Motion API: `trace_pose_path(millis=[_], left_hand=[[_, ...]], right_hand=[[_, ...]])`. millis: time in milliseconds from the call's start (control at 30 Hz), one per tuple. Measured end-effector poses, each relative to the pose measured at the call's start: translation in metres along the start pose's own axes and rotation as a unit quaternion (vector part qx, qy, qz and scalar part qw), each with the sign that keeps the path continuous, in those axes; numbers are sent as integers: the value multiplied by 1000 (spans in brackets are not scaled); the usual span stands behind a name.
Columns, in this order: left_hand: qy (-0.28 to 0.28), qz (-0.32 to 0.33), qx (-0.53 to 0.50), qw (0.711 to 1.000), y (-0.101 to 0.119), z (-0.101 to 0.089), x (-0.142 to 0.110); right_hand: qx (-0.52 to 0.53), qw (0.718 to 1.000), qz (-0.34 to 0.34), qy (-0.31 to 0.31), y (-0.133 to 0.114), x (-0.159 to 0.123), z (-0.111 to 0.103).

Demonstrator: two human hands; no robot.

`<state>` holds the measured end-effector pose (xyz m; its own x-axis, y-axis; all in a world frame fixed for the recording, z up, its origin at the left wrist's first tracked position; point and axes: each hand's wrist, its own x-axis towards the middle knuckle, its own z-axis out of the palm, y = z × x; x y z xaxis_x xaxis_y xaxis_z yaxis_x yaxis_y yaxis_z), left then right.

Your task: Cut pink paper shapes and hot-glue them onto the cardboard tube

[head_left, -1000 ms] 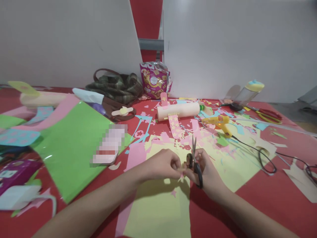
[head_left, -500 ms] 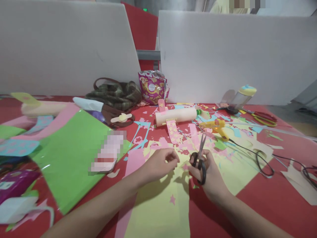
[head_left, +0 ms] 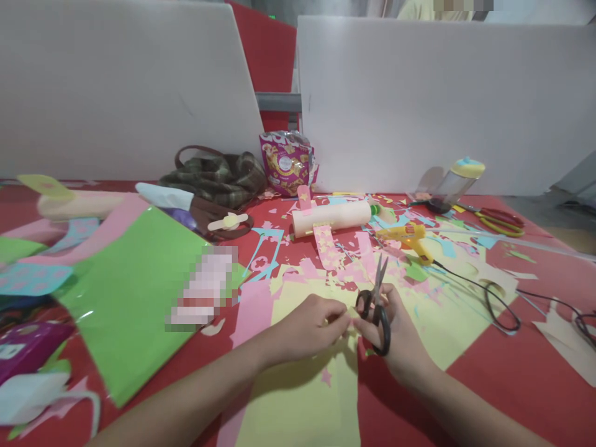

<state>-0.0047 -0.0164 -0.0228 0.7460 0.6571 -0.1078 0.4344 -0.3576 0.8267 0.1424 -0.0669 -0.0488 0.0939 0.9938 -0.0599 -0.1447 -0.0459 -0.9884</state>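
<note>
My right hand holds scissors with black handles, the slightly parted blades pointing up and away from me. Its thumb also presses a small pale yellow paper piece. From the other side, my left hand pinches this same piece; its exact shape is partly covered by the fingers. Under both hands lies a yellow paper sheet, with a small pink paper star on it. A pink sheet shows along its left edge.
Beyond the hands lie a cream tube and a yellow glue gun with a black cord. A green sheet and a phone are at left. Farther back stand a purple snack bag and a clear bottle. Paper scraps are scattered around.
My left hand has moved right to meet the right hand, and its fingers have closed on the small yellow paper piece. The scissors have stayed in my right hand.
</note>
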Motion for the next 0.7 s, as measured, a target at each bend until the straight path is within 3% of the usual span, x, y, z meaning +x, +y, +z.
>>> trace_pose_path(millis=[200, 300, 467, 567, 700], left_hand=[[-2, 10, -8, 1000, -3, -3, 0], [61, 0, -19, 998, -1, -9, 1], [182, -11, -64, 981, 0, -21, -1], [192, -15, -70, 979, 1, -23, -1], [174, -15, -45, 984, 4, -22, -2]], right_hand=[[-7, 1000, 24, -18, -1, 0, 3], [18, 998, 39, -43, -3, -2, 5], [68, 985, 40, -153, -4, -7, 6], [87, 972, 48, -211, -4, -11, 4], [98, 963, 86, -236, -3, -13, 1]])
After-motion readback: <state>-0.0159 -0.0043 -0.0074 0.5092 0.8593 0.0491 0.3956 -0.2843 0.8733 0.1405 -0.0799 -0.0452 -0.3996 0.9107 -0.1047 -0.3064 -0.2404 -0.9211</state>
